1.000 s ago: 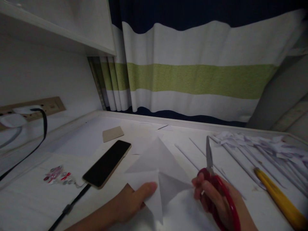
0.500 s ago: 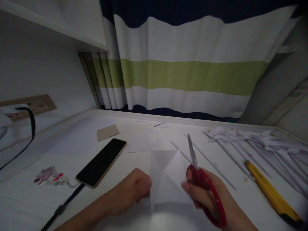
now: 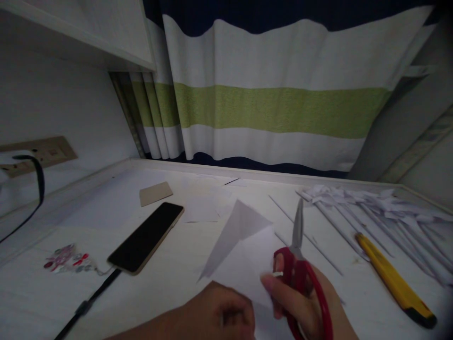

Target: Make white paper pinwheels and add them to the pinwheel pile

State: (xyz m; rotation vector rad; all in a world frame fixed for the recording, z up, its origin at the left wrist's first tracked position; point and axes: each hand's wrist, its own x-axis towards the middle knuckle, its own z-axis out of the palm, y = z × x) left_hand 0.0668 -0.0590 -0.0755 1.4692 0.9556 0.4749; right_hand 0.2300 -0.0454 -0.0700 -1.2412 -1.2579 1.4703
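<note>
A folded sheet of white paper (image 3: 244,255) is in front of me, its peak tilted up and away. My left hand (image 3: 222,311) is closed at the lower edge of the paper, fingers curled in; its exact hold is partly hidden. Red-handled scissors (image 3: 321,293) rest in my right hand (image 3: 300,302), their handle loops around the fingers. The blades are together and point upward. My right thumb and fingers also touch the right edge of the paper.
Rolled paper sticks with fringed ends (image 3: 354,226) lie to the right, beside a yellow utility knife (image 3: 392,278). A phone (image 3: 146,236) with a strap and beaded charm (image 3: 67,259) sits left. Behind it are a beige card (image 3: 155,193) and flat paper (image 3: 200,208).
The paper has turned and tilted, its peak now further left and higher. My left hand has moved right and toward me. The scissors have swung more upright and slightly right.
</note>
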